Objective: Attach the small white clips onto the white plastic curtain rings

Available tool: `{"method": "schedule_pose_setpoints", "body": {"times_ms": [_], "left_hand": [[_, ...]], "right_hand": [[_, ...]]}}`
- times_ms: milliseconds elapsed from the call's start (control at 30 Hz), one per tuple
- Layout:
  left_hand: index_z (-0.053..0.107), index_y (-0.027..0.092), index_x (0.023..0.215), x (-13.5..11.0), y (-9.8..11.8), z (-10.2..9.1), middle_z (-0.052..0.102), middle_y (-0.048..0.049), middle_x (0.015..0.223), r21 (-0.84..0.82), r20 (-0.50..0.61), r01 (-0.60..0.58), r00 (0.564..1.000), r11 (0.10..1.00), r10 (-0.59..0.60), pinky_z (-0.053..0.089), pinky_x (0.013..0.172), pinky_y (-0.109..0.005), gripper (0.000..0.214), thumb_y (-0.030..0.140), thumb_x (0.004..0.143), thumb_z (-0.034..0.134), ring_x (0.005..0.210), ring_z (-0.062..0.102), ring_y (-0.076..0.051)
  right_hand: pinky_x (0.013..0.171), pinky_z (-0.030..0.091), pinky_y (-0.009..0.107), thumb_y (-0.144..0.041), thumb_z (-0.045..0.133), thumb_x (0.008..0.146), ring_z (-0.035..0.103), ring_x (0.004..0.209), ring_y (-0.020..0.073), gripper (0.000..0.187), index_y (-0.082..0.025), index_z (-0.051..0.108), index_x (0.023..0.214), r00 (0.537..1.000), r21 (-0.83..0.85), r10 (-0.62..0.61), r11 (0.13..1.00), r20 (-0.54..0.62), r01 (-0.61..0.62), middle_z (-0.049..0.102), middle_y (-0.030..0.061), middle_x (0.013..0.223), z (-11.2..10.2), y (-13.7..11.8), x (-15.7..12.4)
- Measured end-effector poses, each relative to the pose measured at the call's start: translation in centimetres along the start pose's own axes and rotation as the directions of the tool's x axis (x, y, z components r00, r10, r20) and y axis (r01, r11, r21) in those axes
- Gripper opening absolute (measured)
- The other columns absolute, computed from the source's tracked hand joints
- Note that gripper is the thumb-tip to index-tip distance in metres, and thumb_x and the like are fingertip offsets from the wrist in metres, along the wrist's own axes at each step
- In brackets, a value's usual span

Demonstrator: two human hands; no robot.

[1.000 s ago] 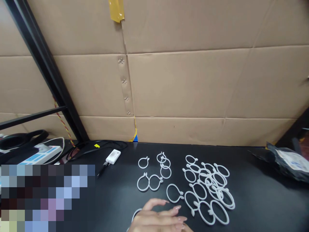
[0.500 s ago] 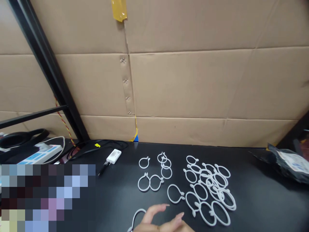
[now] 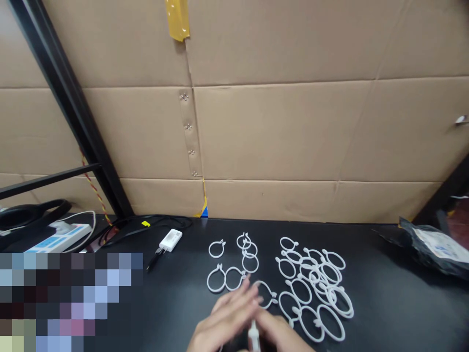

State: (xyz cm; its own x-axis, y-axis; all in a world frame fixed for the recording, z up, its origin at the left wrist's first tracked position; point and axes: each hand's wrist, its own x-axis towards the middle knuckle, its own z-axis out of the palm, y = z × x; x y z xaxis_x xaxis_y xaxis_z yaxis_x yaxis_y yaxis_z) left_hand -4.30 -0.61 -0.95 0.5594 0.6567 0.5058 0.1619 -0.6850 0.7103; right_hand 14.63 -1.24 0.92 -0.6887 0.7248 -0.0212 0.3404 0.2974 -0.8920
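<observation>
My left hand (image 3: 222,322) and my right hand (image 3: 280,332) meet at the bottom centre, their fingers pressed together at the tips. Between them a white plastic ring (image 3: 253,336) shows only in part; the fingers and the frame edge hide the remainder. Just beyond my fingertips lies a single white ring (image 3: 264,293), partly covered by my hands. To the right several similar white rings (image 3: 311,288) overlap in a loose pile, each with small leaf-shaped ends. A smaller group of these rings (image 3: 234,278) lies behind my left hand, some touching or overlapping.
A white adapter (image 3: 171,240) with a black plug lies left on the black table (image 3: 176,303). Further left are a power strip (image 3: 60,238) and cables. A black plastic bag (image 3: 432,247) sits at the right. Cardboard (image 3: 271,132) stands behind, beside a black metal post (image 3: 73,102).
My hands have come further into view and closed together, now with a white piece showing between them. The loose rings keep their places; the view has shifted slightly.
</observation>
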Motion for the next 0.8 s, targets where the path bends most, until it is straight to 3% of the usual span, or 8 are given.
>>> {"method": "schedule_pose_setpoints", "body": {"times_ms": [100,200,300,400,467,533,667,800], "left_hand": [[0.046,0.026,0.136,0.4,0.5,-0.7,0.038,-0.0057,0.146,-0.203,-0.128,0.151,0.975,0.967,-0.179,0.029,0.109,-0.044,0.045,0.041,0.094,0.045,0.135,0.033,-0.024],[0.058,0.022,0.126,1.1,0.6,-0.9,0.047,-0.0059,0.141,-0.578,-0.186,0.270,0.876,0.770,-0.446,0.027,0.111,-0.045,0.046,0.045,0.097,0.031,0.134,0.037,-0.025],[0.064,0.015,0.118,1.8,0.8,-0.8,0.056,-0.0094,0.132,-0.811,-0.158,0.235,0.794,0.537,-0.587,0.029,0.111,-0.045,0.055,0.041,0.099,0.020,0.130,0.043,-0.026],[0.067,0.012,0.114,2.1,0.8,-0.8,0.061,-0.0111,0.126,-0.883,-0.128,0.195,0.775,0.426,-0.619,0.029,0.111,-0.045,0.055,0.042,0.098,0.023,0.127,0.046,-0.027],[0.068,0.010,0.112,2.2,0.8,-0.8,0.062,-0.0122,0.125,-0.895,-0.114,0.192,0.773,0.402,-0.624,0.029,0.111,-0.045,0.055,0.045,0.096,0.029,0.127,0.047,-0.028],[0.069,0.009,0.110,2.2,0.8,-0.8,0.062,-0.0127,0.125,-0.893,-0.102,0.200,0.782,0.402,-0.615,0.028,0.111,-0.045,0.055,0.048,0.094,0.034,0.127,0.046,-0.029],[0.069,0.007,0.110,2.1,0.6,-0.7,0.061,-0.0137,0.125,-0.883,-0.107,0.194,0.802,0.427,-0.587,0.026,0.112,-0.044,0.056,0.049,0.094,0.035,0.128,0.044,-0.030],[0.069,0.005,0.110,2.0,0.6,-0.7,0.062,-0.0148,0.125,-0.884,-0.114,0.179,0.812,0.431,-0.572,0.027,0.112,-0.044,0.058,0.045,0.097,0.029,0.128,0.045,-0.030]], "right_hand": [[0.063,0.050,0.028,-0.034,0.062,0.082,0.060,0.070,0.0166,0.041,-0.019,0.050,0.118,0.960,-0.095,0.072,0.990,-0.271,-0.101,0.063,0.0004,0.081,-1.4,0.4,0.1],[0.067,0.050,0.031,-0.035,0.054,0.087,0.060,0.072,0.0181,0.040,-0.021,0.049,0.124,0.835,-0.305,0.066,0.913,-0.547,-0.272,0.063,0.0028,0.084,-3.8,1.4,-0.4],[0.074,0.048,0.042,-0.042,0.050,0.089,0.060,0.082,0.0277,0.052,-0.011,0.046,0.130,0.761,-0.609,-0.078,0.654,-0.644,-0.449,0.064,0.0129,0.092,-6.2,3.1,-1.2],[0.069,0.046,0.050,-0.051,0.050,0.086,0.058,0.081,0.0365,0.057,-0.004,0.059,0.116,0.758,-0.771,-0.187,0.298,-0.625,-0.563,0.062,0.0181,0.087,-7.4,4.1,-1.5],[0.067,0.044,0.050,-0.053,0.049,0.086,0.056,0.078,0.0364,0.056,-0.005,0.061,0.113,0.750,-0.787,-0.240,0.226,-0.617,-0.575,0.059,0.0164,0.084,-7.5,4.0,-1.4],[0.071,0.045,0.048,-0.049,0.048,0.089,0.055,0.082,0.0324,0.046,-0.011,0.058,0.114,0.760,-0.793,-0.268,0.360,-0.593,-0.492,0.057,0.0135,0.089,-7.0,3.4,-0.9],[0.080,0.045,0.036,-0.036,0.055,0.089,0.054,0.088,0.0224,0.019,-0.023,0.055,0.102,0.869,-0.614,-0.138,0.759,-0.476,-0.216,0.054,0.0049,0.097,-6.1,2.8,1.0],[0.082,0.043,0.032,-0.026,0.068,0.080,0.053,0.090,0.0196,0.021,-0.023,0.056,0.096,0.932,-0.493,-0.063,0.860,-0.356,-0.130,0.052,0.0010,0.095,-6.1,3.3,3.2]]}}
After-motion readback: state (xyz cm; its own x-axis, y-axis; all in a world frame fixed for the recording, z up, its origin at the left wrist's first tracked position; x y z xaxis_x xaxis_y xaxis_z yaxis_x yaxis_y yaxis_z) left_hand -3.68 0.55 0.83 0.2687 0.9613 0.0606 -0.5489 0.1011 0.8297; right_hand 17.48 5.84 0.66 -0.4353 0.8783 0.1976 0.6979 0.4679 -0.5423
